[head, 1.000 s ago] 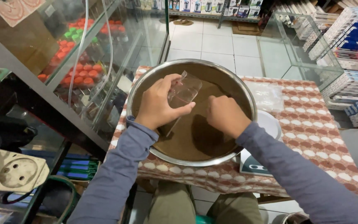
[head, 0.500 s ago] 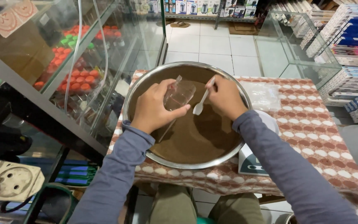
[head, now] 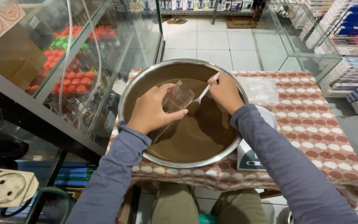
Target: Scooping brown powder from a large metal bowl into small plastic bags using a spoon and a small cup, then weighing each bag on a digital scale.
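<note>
A wide steel bowl (head: 126, 97) full of fine brown powder (head: 195, 132) sits on a small table with a brown-and-white patterned cloth (head: 324, 137). My left hand (head: 152, 110) holds a small clear plastic bag (head: 178, 98) open over the powder. A white plastic spoon (head: 206, 91) is gripped in my right hand (head: 224, 91), its bowl end pointing down at the bag's mouth. Both hands are over the far half of the bowl.
A white digital scale (head: 253, 155) pokes out from under the bowl's right edge, with clear bags (head: 262, 89) lying behind it. A glass cabinet (head: 75, 62) of red-capped bottles stands at the left, an empty glass tank (head: 295, 37) at back right, stacked boxes (head: 353, 45) beyond.
My right hand has lifted the spoon from the powder up to the bag's mouth. The left hand with the bag has barely shifted.
</note>
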